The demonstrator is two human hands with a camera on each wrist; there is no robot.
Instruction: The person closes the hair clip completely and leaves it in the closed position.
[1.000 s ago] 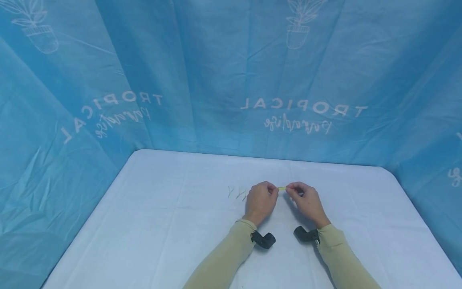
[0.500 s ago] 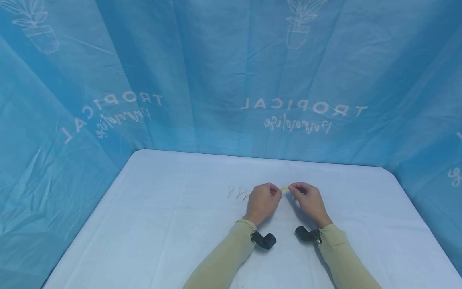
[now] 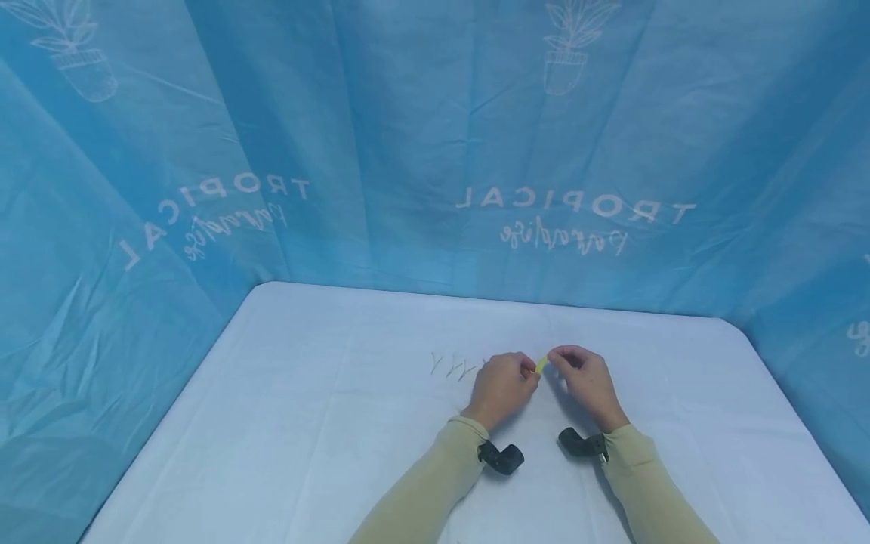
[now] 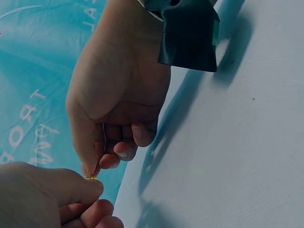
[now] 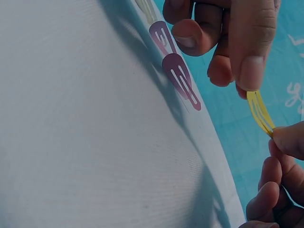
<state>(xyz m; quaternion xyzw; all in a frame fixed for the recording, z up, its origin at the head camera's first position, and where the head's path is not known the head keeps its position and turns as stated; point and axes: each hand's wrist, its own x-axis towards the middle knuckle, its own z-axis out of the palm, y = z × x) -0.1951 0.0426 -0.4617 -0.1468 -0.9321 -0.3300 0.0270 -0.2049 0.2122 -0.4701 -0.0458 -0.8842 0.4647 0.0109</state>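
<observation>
While closed, left fingers (image 5: pixel 290 141) and right fingers (image 5: pixel 253 64) tight on yellow clip (image 5: pixel 260 113).

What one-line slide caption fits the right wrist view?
Left hand and right hand pinch a curved yellow clip between them; maroon clips lie on the white table.

yel. clip (image 5: pixel 260 113), purple clips (image 5: pixel 175 61), wht tbl (image 3: pixel 272 423), blue curtain (image 3: pixel 408 113) – w/ wht lettering (image 3: pixel 547 199)
</observation>
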